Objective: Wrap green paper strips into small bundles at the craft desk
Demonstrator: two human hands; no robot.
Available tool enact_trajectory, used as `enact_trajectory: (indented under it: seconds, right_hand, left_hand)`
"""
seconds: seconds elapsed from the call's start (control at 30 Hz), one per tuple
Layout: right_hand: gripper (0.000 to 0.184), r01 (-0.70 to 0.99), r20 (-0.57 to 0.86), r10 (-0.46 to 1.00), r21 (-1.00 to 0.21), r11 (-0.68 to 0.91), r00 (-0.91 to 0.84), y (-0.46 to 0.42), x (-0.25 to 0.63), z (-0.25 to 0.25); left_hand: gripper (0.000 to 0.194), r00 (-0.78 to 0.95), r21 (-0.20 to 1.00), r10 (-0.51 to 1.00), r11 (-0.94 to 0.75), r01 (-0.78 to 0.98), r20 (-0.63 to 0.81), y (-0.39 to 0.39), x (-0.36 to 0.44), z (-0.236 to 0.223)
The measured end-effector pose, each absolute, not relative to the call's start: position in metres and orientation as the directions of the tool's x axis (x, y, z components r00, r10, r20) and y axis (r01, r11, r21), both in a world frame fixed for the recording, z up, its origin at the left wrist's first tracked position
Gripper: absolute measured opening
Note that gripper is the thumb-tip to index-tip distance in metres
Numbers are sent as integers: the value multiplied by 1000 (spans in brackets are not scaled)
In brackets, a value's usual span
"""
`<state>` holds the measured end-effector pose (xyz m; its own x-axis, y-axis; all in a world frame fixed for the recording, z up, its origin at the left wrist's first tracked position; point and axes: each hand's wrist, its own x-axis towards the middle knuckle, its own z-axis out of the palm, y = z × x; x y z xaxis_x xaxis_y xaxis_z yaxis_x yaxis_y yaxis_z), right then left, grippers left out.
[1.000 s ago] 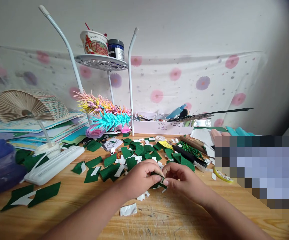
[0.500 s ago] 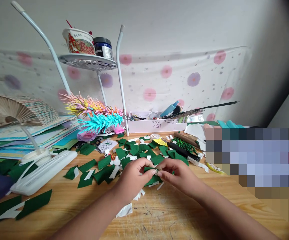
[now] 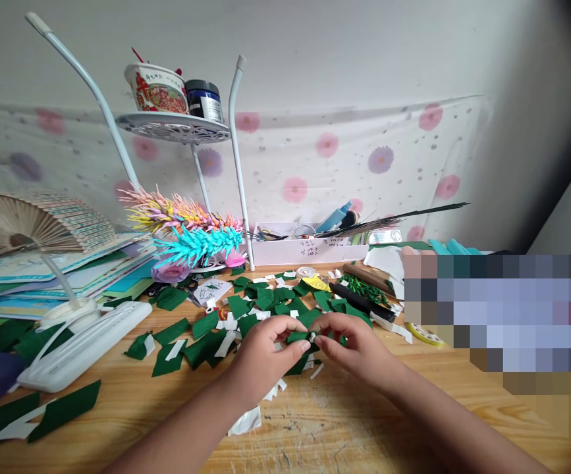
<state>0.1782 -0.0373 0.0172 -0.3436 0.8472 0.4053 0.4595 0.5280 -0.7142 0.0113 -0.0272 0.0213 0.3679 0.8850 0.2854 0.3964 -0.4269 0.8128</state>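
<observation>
My left hand (image 3: 274,352) and my right hand (image 3: 352,343) meet above the middle of the wooden table, fingertips pinched together. Between them is a small piece of green crepe paper (image 3: 297,336) with a pale end on the right. Thumb and forefinger of the left hand close on its green part. Right fingertips press on the pale end, and what exactly they grip is partly hidden. Around and beneath the hands lie several cut green paper pieces (image 3: 209,346) with white scraps (image 3: 226,342) among them.
A white power strip (image 3: 87,347) and a folding fan (image 3: 18,224) stand at left. Behind are a white rack (image 3: 174,119), colourful fluffy stems (image 3: 201,243) and a white box (image 3: 309,252) holding tools and long dark wires. Yellow tape (image 3: 423,334) lies at right.
The fingers have shifted slightly on the small piece, and its pale end shows more clearly. The whole view has moved a little; both hands stay together in the same place.
</observation>
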Motion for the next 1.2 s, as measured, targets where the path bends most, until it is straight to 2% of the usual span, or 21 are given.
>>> enact_trajectory:
  seconds: [0.13, 0.33, 0.53, 0.63, 0.87, 1.2]
  right_hand:
    - [10, 404, 390, 850, -756, 516, -355, -35, 179, 14]
    - [20, 240, 311, 881, -881, 408, -356, -33, 177, 14]
    - [28, 77, 167, 892, -973, 219, -419, -33, 179, 15]
    - [31, 42, 142, 894, -983, 176, -425, -30, 179, 13]
    - [31, 14, 160, 894, -983, 183, -419, -30, 177, 11]
    - [20, 93, 222, 870, -953, 290, -439, -31, 177, 8]
  left_hand:
    - [10, 361, 742, 861, -497, 450, 358, -26, 11, 19]
    - [9, 399, 697, 836, -539, 472, 377, -28, 11, 22]
    - [11, 401, 746, 868, -471, 471, 294, -24, 9, 21]
    - [11, 418, 759, 867, -459, 461, 271, -23, 9, 19]
    - [9, 444, 778, 864, -442, 447, 237, -23, 11, 17]
    - [4, 466, 832, 865, -391, 394, 187, -23, 11, 15]
